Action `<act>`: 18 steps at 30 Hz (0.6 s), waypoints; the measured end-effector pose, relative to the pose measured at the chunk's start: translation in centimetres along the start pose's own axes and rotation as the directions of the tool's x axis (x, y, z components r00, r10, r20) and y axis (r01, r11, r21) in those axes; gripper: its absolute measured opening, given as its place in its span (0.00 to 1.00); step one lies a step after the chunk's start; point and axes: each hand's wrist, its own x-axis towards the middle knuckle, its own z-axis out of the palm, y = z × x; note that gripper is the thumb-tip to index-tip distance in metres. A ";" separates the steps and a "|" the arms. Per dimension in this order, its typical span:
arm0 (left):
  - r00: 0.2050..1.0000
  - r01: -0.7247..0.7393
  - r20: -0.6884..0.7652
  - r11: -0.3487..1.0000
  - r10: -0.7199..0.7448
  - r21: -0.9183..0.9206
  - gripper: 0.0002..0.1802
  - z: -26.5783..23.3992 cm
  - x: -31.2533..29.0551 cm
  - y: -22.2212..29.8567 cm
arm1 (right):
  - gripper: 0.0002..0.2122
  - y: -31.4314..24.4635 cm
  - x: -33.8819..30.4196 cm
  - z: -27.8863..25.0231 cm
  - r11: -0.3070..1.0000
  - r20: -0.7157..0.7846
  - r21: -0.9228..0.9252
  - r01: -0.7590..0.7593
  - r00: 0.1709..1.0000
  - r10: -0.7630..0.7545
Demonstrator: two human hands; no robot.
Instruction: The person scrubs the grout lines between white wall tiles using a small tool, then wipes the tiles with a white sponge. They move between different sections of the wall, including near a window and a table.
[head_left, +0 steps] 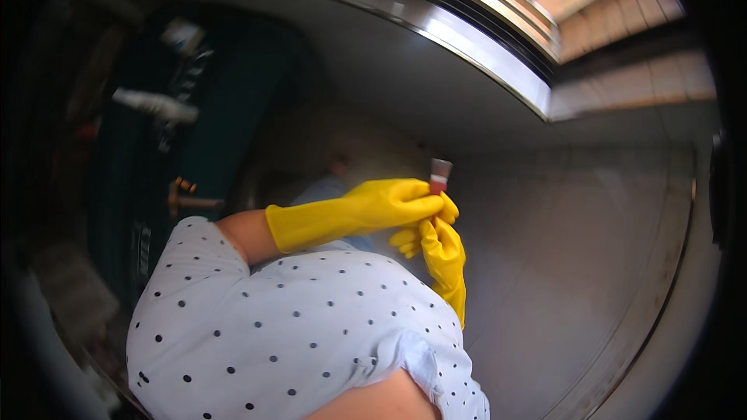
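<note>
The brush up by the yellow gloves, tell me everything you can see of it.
The brush is small and flat, with a reddish handle, a pale band and a greyish, bristle-like tip. It points toward the top of the picture, leaning slightly right. The gloved left hand grips its handle; the gloved right hand is just below. Whether that one grips it too is unclear.

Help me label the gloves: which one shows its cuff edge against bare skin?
The left-hand yellow glove: its cuff edge shows against the bare forearm. The right-hand yellow glove disappears behind the spotted shirt, hiding its cuff.
</note>
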 end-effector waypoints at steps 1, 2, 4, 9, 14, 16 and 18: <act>0.998 -0.062 -0.004 0.998 0.062 0.026 0.21 -1.8 -0.5 -3.0 | 0.17 3.7 2.0 1.1 0.993 0.035 -0.097 0.069 0.997 -0.066; 0.998 -0.060 -0.004 0.997 0.060 -0.038 0.21 -2.3 -1.7 -2.9 | 0.17 3.3 2.5 1.9 0.981 0.057 -0.193 0.035 0.998 -0.024; 0.980 -0.158 -0.151 0.971 0.132 -0.178 0.22 -3.7 -3.2 -3.9 | 0.16 2.6 3.4 2.8 0.945 0.136 -0.327 -0.002 0.989 0.049; 0.759 -0.175 -0.644 0.919 -0.102 -0.353 0.26 -8.0 -8.8 -7.8 | 0.14 -1.2 5.9 6.3 0.928 0.364 -0.370 -0.054 0.910 0.198; 0.397 -0.130 -0.907 0.969 -0.144 -0.211 0.20 -12.5 -19.2 -11.4 | 0.16 -2.5 8.8 9.6 0.910 0.434 -0.407 -0.081 0.860 0.270; 0.159 0.266 -0.983 0.955 0.088 0.128 0.19 -13.1 -24.2 -12.7 | 0.16 -3.2 9.6 11.6 0.892 0.461 -0.450 -0.048 0.843 0.278; -0.051 0.461 -0.982 0.877 0.181 0.138 0.19 -13.5 -28.6 -15.3 | 0.16 -3.6 9.9 13.7 0.868 0.493 -0.497 0.001 0.823 0.282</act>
